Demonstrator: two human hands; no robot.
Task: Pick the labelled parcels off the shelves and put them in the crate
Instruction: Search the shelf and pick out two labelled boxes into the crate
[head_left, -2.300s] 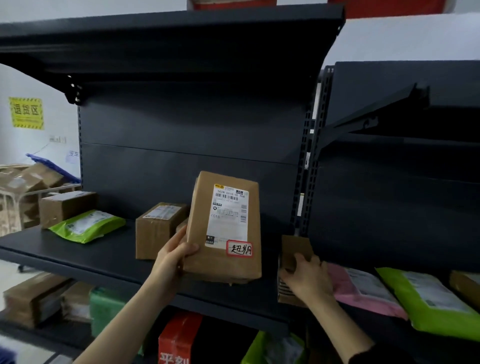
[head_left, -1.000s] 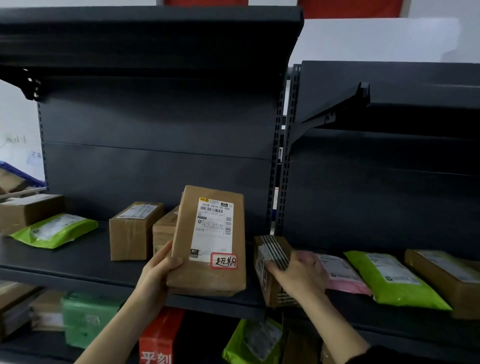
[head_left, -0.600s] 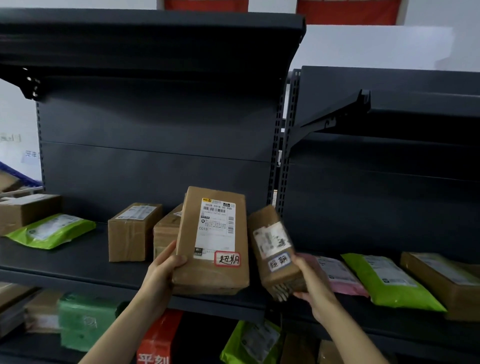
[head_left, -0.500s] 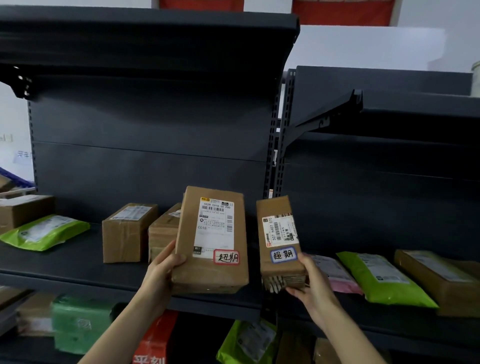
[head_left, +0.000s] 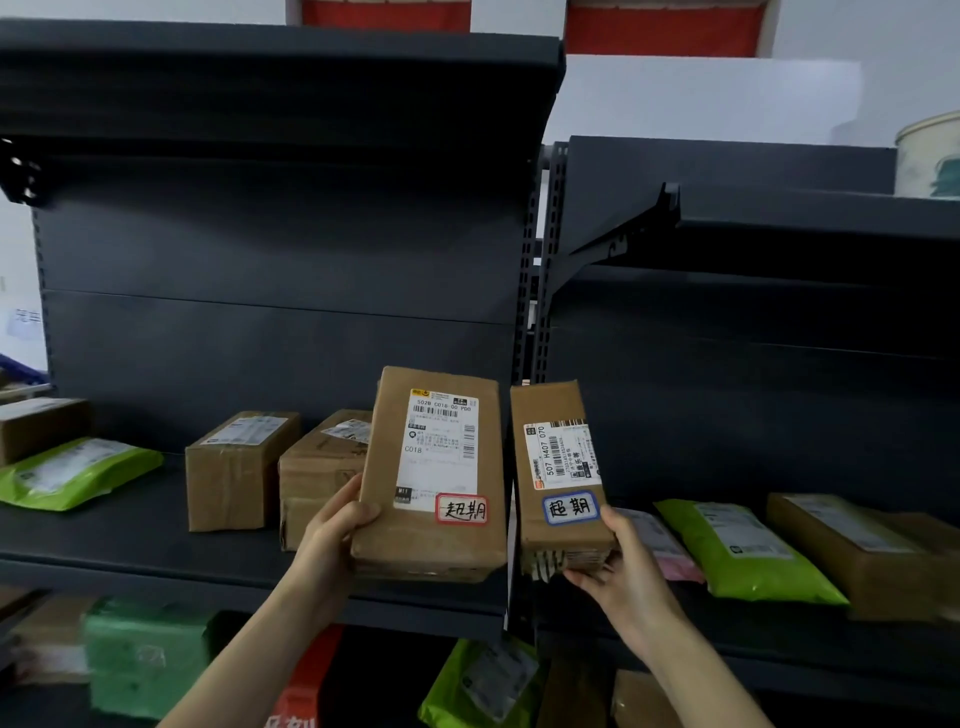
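My left hand (head_left: 332, 540) grips the lower left edge of a wide brown parcel (head_left: 434, 475) held upright in front of the shelf; it bears a white shipping label and a red-framed handwritten sticker. Beside it, my right hand (head_left: 618, 566) holds a narrower brown parcel (head_left: 561, 467) from below, also upright, with a blue-framed handwritten sticker. The two parcels are side by side, almost touching. No crate is in view.
Two brown boxes (head_left: 239, 467) stand on the dark left shelf (head_left: 130, 545), with a green mailer (head_left: 72, 475) further left. The right shelf carries a pink mailer (head_left: 662, 545), a green mailer (head_left: 743, 551) and a brown box (head_left: 857, 551). More parcels fill the shelf below.
My right hand pulled the narrow parcel off the right shelf, turned it label-forward and raised it next to the wide parcel. My left hand kept holding its parcel.
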